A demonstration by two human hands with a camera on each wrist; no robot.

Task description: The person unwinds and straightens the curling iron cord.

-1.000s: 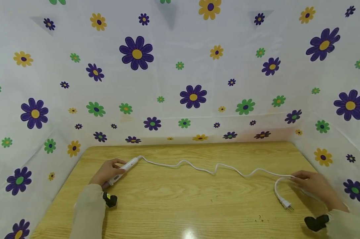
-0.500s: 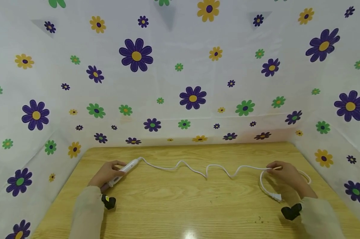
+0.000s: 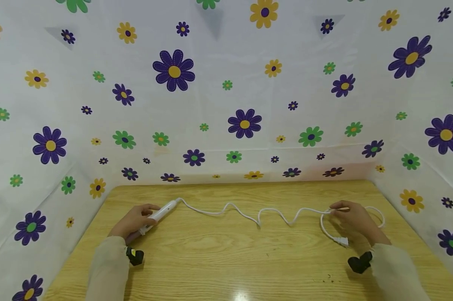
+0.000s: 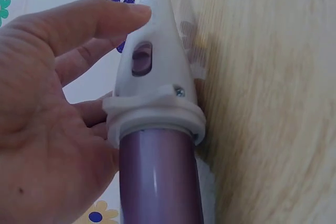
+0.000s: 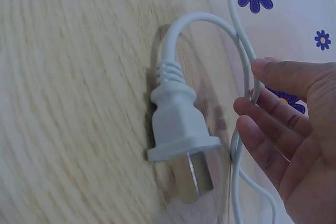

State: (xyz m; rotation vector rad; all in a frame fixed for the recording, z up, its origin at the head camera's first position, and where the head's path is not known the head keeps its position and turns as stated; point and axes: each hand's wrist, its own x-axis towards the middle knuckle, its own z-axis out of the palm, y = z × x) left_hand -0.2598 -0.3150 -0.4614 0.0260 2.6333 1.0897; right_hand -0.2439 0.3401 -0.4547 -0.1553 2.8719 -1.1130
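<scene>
A curling iron (image 3: 165, 210) with a white handle and purple barrel lies slanted at the left of the table. My left hand (image 3: 133, 219) grips its handle; in the left wrist view the thumb crosses above a dark slide switch (image 4: 142, 59). From the handle's far end a white cord (image 3: 212, 213) runs in waves to the right. There my right hand (image 3: 354, 215) pinches a doubled part of the cord between thumb and fingers. The white plug (image 5: 181, 114) hangs from a short loop beside that hand, its flat prongs showing in the right wrist view.
The wood-grain table (image 3: 226, 259) is enclosed at the back and both sides by white flower-print sheeting (image 3: 207, 100). Behind my right hand, a further loop of cord (image 3: 383, 217) curves out. Small dark marks (image 3: 329, 279) show near the front right.
My right hand has moved left and slightly away from me, drawing the cord and plug along. The cord's waves have bunched closer together. My left hand and the curling iron stay nearly in place.
</scene>
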